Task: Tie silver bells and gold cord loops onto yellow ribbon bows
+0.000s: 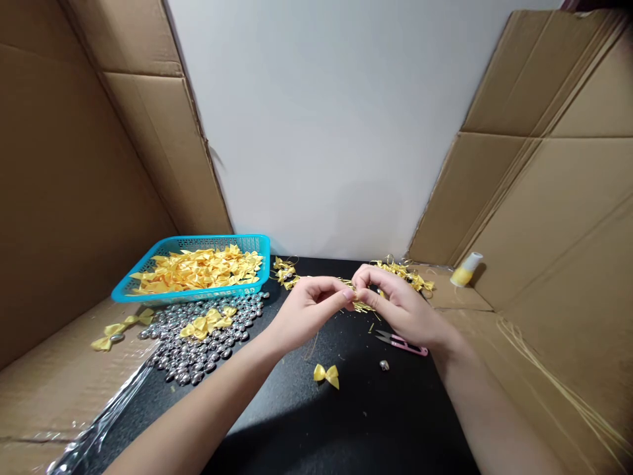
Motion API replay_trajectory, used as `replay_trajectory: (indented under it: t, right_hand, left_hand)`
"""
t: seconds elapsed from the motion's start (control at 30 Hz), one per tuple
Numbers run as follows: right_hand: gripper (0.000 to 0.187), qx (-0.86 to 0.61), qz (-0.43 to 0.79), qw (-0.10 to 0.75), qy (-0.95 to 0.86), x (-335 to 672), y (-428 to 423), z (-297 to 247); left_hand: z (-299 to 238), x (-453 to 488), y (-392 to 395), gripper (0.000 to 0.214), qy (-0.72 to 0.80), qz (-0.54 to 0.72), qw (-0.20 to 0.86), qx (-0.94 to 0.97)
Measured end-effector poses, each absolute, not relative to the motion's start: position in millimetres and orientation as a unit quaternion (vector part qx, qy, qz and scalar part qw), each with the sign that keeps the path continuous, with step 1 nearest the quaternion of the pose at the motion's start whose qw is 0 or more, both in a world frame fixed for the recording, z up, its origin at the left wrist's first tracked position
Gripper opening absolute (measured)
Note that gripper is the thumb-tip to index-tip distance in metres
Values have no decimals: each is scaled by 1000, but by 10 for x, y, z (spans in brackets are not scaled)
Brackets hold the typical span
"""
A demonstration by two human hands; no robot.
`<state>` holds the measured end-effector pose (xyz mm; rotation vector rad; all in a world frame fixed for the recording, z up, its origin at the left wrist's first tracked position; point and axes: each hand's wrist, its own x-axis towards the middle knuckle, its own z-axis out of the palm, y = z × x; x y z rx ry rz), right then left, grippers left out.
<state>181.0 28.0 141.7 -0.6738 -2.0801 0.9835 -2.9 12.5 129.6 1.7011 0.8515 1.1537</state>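
A small yellowish piece [355, 295] is pinched above the black counter [277, 415], where the thumbs and fingers of the left hand [307, 310] and the right hand [398, 302] are brought together; it is covered so far by the fingers that its shape cannot be made out. Just beyond the pinch, thin, straight yellow cords [366, 307] are spread in a loose bundle on the counter, partly hidden by the hands, with their ends slightly fanned.
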Motion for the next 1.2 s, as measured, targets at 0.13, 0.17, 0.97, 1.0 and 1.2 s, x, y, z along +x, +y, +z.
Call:
replay_trajectory:
  t: [0.13, 0.17, 0.97, 1.0, 1.2]
  right_hand:
    - [23, -252, 444, 395, -764, 1805, 304, 1374]
    - [23, -252, 453, 398, -757, 1804, 310, 1366]
    - [10, -239, -7, 539, -808, 1713, 348, 1270]
    - [10, -246, 14, 546, -801, 1706, 350, 1262]
    - [5, -251, 221, 591, -734, 1678, 409, 1181]
  left_hand:
    - [1290, -28, 130, 27, 370, 468, 439, 671]
    - [1289, -26, 130, 26, 375, 469, 438, 669]
    - [1277, -25, 138, 25, 382, 516, 388, 661]
    - [1276, -26, 140, 25, 384, 516, 381, 663]
    - [1295, -30, 143, 26, 398, 517, 325, 684]
